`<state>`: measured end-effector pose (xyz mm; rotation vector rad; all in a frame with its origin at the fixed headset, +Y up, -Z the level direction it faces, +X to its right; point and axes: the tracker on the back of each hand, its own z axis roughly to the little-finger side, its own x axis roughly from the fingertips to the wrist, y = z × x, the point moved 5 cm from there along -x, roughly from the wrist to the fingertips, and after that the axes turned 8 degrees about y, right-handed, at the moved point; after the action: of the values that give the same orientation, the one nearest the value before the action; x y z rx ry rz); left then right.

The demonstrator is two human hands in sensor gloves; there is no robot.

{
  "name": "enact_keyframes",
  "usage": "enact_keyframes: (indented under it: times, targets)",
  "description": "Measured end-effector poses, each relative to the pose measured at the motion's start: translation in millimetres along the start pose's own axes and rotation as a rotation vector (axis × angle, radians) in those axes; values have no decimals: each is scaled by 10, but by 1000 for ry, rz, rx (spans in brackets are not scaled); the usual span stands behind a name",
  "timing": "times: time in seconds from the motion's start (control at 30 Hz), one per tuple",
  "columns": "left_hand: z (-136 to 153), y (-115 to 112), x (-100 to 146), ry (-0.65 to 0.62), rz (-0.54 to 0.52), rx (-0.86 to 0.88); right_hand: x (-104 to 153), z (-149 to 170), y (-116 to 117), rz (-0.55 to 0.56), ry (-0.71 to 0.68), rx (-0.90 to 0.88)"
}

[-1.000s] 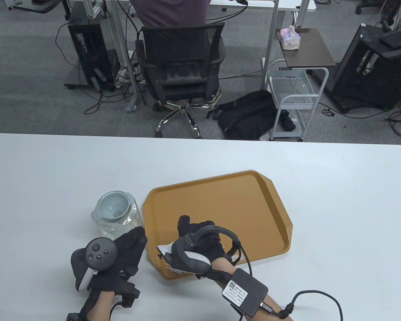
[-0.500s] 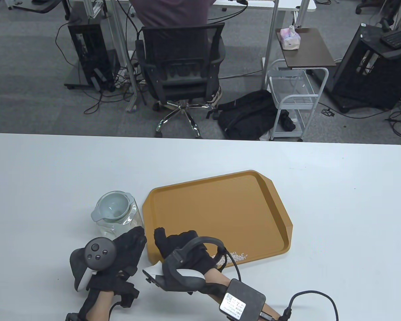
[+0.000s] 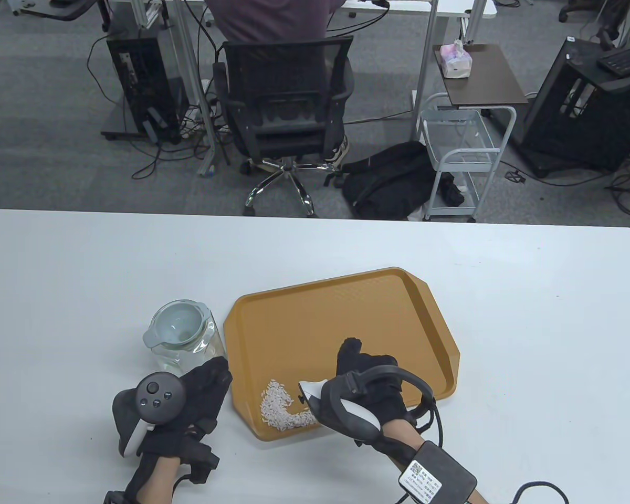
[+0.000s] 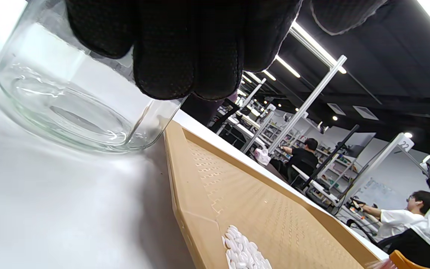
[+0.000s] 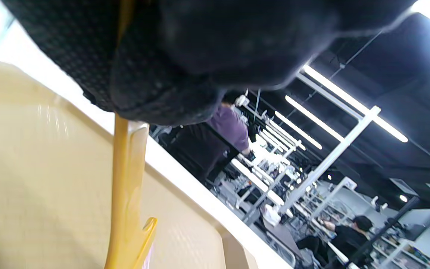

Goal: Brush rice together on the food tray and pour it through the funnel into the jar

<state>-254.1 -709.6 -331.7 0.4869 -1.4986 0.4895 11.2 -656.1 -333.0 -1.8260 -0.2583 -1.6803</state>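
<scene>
An orange-brown food tray (image 3: 346, 310) lies in the middle of the white table. A pile of white rice (image 3: 281, 407) sits in its near left corner, also visible in the left wrist view as rice (image 4: 243, 250). My right hand (image 3: 367, 367) hovers over the tray's near edge, to the right of the pile, and grips the yellow handle of a brush (image 5: 127, 186). The brush head is hidden. A glass jar (image 3: 189, 352) topped by a pale funnel (image 3: 177, 324) stands left of the tray. My left hand (image 3: 212, 375) lies beside it, fingers (image 4: 185, 56) against the glass.
The jar (image 4: 62, 112) stands close to the tray's left rim (image 4: 177, 179). Beyond the far table edge are an office chair (image 3: 286, 105) with a person seated past it, a black bag (image 3: 394, 178) and a small white cart (image 3: 462, 157).
My right hand went left along the tray's near edge, then swung back right. The rice pile in the near left corner is now uncovered. The left hand and jar stayed put.
</scene>
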Motion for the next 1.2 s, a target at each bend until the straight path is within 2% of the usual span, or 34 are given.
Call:
enact_keyframes:
  times: [0.1, 0.27, 0.6, 0.9, 1.03, 1.2]
  targets:
    - [-6, -14, -4, 0, 6, -6, -7, -60, 38, 1, -8, 2]
    - [-4, -12, -4, 1, 7, -4, -24, -173, -19, -14, -18, -110]
    - [-1, -7, -7, 0, 5, 0, -88, -527, -355, 12, -47, -257]
    - [12, 4, -7, 5, 5, 4, -92, -923, -731, 104, -116, -360]
    - [14, 2, -7, 5, 6, 4, -97, -930, -808, 136, -112, -381]
    - [14, 2, -7, 5, 6, 3, -83, -700, -800, 151, -79, -407]
